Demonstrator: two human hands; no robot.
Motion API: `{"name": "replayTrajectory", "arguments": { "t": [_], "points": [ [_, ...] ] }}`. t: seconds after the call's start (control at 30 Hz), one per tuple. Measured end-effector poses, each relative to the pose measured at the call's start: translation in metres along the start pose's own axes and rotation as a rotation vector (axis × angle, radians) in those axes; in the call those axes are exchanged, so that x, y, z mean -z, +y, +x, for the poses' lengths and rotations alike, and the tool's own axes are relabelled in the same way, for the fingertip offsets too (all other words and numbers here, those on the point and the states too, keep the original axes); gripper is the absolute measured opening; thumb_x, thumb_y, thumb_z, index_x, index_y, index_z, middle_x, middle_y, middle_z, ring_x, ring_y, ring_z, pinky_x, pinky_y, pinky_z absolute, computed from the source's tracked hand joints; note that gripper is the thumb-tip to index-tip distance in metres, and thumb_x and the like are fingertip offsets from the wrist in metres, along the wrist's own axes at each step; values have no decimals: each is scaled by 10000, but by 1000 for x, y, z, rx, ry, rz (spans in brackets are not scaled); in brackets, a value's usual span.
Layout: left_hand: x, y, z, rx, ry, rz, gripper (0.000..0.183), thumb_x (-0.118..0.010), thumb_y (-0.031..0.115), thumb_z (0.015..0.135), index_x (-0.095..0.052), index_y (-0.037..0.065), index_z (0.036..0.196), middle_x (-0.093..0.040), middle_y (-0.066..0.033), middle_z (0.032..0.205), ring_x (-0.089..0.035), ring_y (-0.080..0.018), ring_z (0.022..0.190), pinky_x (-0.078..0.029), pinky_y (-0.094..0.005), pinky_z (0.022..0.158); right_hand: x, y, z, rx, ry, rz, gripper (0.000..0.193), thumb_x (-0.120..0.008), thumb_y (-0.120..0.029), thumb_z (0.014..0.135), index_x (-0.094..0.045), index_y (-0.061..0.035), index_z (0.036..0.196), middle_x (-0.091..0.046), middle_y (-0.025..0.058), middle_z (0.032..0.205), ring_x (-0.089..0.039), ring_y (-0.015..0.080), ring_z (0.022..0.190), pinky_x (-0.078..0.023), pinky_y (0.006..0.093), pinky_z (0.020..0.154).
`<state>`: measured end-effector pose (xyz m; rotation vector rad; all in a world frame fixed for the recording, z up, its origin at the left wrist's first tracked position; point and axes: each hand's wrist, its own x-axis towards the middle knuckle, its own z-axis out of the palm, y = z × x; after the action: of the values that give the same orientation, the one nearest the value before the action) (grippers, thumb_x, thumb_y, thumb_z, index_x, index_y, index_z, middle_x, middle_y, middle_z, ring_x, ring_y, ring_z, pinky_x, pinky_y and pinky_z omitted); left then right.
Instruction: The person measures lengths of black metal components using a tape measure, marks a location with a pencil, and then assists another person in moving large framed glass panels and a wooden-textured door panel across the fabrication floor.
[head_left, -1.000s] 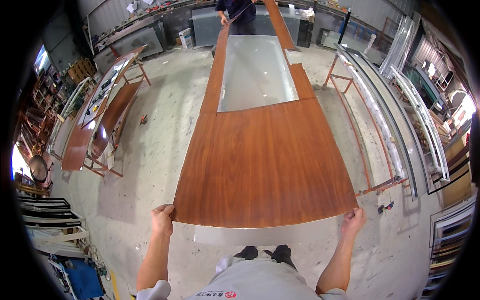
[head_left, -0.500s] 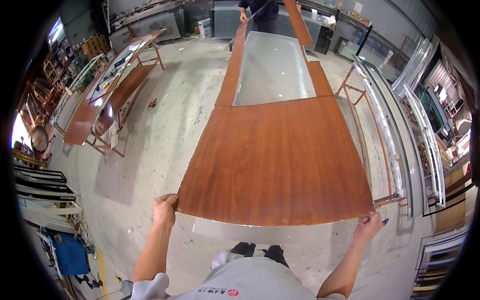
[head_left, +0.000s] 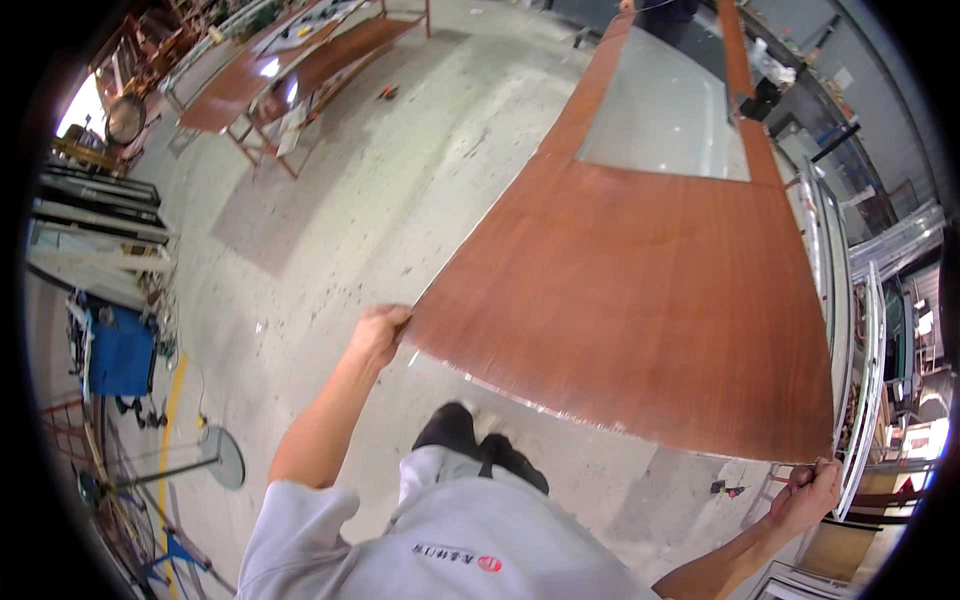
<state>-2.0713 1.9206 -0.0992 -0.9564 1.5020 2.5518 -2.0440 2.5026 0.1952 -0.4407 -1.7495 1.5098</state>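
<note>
A large reddish-brown wood-grain panel [head_left: 640, 310] spans between me and a co-worker [head_left: 668, 12] in dark clothes at its far end. My left hand [head_left: 380, 335] is closed on its near left corner. At the near right corner my right hand [head_left: 808, 495] pinches the edge. In the panel's far part, brown strips frame a pale grey, shiny area [head_left: 660, 115]; whether it is glass or film I cannot tell. The co-worker's hand [head_left: 627, 6] touches the far end of the left strip. Most of the co-worker is cut off by the top edge.
A work table [head_left: 225, 100] with brown panels and tools stands far left. Long metal profiles [head_left: 868, 380] run along the right side. A small dark tool [head_left: 727, 489] lies on the floor near my right hand. Left are a blue sheet [head_left: 122, 350] and a round-based stand [head_left: 222, 458].
My view has turned, and the panel now slants toward the upper right. My feet have shifted to the left in view. Both hands keep their hold on the panel's corners.
</note>
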Motion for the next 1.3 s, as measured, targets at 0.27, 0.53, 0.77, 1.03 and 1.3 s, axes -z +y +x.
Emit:
{"name": "replayTrajectory", "arguments": {
  "t": [0.27,0.53,0.77,1.03,1.3],
  "points": [
    [5,1,2,-13,27,-24,146,-605,21,842,-654,-108,890,-655,-116,801,-591,-182,709,-457,-310,646,-24,11,-40,-29,108,-213,118,-522,-67,869,-620,-17,826,-525,-26,672,-380,26,534,-272,197,460],
    [2,25,11,-69,36,-9,82,-596,-10,852,-635,-61,800,-554,-19,672,-475,-111,574,-373,-272,533,-31,89,-35,-57,149,-205,109,-558,-44,816,-622,9,746,-551,13,666,-475,91,563,-381,240,530],
    [3,41,2,-134,17,72,117,-595,8,878,-639,-55,790,-528,1,643,-439,-90,551,-371,-262,523,-42,132,-37,-192,213,-198,130,-570,-56,826,-628,21,739,-528,13,636,-443,92,505,-341,262,458],
    [-9,46,-14,-160,35,79,130,-605,19,881,-663,-93,848,-634,-57,722,-524,-120,592,-428,-266,586,-24,128,-23,-299,242,-44,77,-577,-21,832,-572,18,765,-549,47,667,-482,113,511,-356,256,429],
    [-23,35,-12,-216,13,73,154,-601,31,887,-650,-106,838,-630,-69,727,-544,-129,607,-443,-276,582,-7,155,22,-592,183,95,46,-575,-15,772,-533,-31,762,-509,66,639,-479,158,494,-346,264,408]
  ]
}}
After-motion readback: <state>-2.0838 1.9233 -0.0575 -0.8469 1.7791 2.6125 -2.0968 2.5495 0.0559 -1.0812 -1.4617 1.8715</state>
